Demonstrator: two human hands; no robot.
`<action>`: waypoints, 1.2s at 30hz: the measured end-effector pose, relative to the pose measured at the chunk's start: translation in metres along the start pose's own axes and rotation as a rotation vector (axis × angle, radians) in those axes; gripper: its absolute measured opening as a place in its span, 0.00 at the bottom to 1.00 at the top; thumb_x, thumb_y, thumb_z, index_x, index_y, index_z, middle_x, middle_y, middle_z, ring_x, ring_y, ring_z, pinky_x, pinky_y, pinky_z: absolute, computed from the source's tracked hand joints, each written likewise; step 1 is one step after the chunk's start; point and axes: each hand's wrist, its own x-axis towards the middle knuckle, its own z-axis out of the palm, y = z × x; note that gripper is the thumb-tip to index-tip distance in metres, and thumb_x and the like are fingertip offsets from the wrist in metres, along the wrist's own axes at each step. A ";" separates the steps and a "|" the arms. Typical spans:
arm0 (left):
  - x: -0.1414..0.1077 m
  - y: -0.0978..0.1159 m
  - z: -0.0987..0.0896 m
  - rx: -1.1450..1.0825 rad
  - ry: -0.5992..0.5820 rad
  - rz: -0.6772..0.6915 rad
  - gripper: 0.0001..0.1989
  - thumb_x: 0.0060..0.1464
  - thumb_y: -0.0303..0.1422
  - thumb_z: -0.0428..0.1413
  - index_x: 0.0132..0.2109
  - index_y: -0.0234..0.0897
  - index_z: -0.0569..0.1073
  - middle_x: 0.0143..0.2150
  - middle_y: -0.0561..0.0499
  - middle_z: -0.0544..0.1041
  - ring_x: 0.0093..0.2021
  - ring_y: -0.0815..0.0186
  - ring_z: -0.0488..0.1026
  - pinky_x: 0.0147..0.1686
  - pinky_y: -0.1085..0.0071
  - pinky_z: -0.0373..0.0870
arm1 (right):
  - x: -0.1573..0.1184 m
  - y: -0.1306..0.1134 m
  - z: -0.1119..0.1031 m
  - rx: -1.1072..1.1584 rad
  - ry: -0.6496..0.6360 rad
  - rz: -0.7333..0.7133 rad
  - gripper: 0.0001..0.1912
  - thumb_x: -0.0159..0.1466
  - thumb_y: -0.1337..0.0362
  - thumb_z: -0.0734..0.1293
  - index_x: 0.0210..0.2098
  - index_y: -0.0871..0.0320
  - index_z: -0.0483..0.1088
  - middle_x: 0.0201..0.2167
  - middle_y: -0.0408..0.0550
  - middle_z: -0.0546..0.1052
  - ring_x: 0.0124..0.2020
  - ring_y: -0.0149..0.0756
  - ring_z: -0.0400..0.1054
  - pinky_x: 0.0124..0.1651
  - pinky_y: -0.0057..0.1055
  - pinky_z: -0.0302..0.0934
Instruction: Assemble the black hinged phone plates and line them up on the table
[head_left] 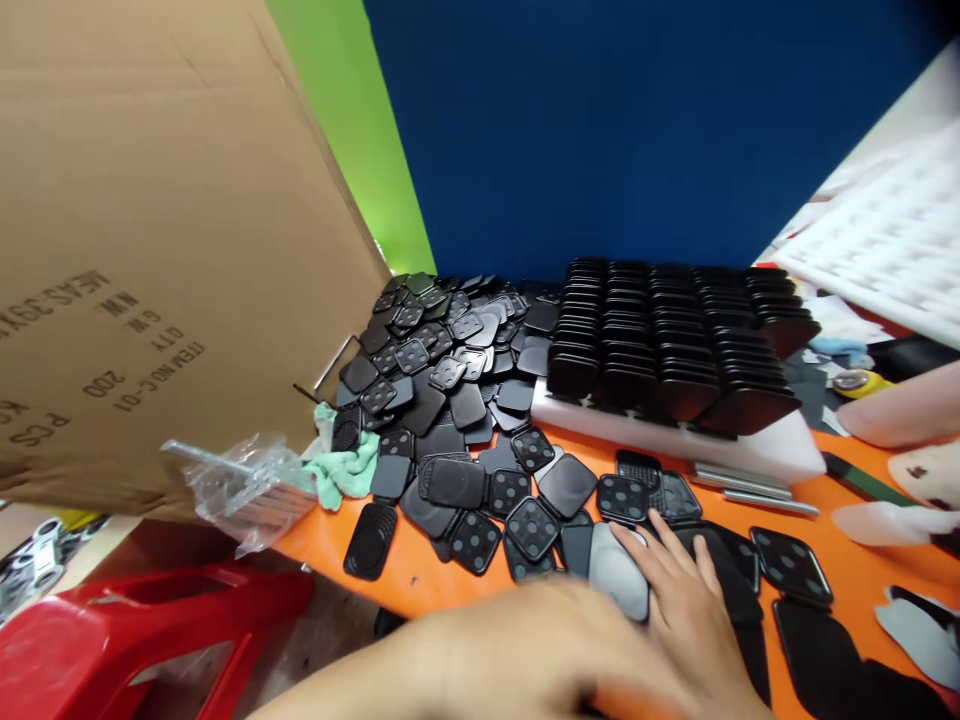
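task's thing: one smooth grey plate [616,575], flat, rounded-square, catching the light; lies on the table's near side, just left of the right hand [686,595] and just beyond the left hand [592,635].

right hand: palm down, fingers spread and nearly straight; one fingertip overlaps the grey plate's far edge, others rest on black plates. nothing gripped that shows.

left hand: blurred, bent over in front of the right; fingers hidden. can't make out how far it is closed, or whether it holds anything.

around them: heap of thin black rounded-square plates [465,405], many with round dots; dozens, overlapping, no exact count.

beyond, to the right: one long white foam block [784,450], bearing upright black plates [637,365] in at least four rows. before it, at least two slim silver metal rods [772,502].

left side: one mint-green cloth [345,472]; one clear plastic bag [251,500].

outward: one orange table [401,592]; one red plastic stool [67,640]; one brown cardboard box [180,190], printed; one dark blue panel [600,130] behind.
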 end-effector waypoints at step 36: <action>0.007 -0.122 -0.193 0.010 0.870 -0.293 0.27 0.47 0.43 0.57 0.52 0.33 0.68 0.48 0.44 0.75 0.47 0.56 0.72 0.47 0.62 0.67 | 0.014 -0.015 -0.011 0.046 0.061 0.061 0.35 0.53 0.79 0.55 0.56 0.44 0.63 0.54 0.40 0.71 0.57 0.41 0.60 0.59 0.50 0.53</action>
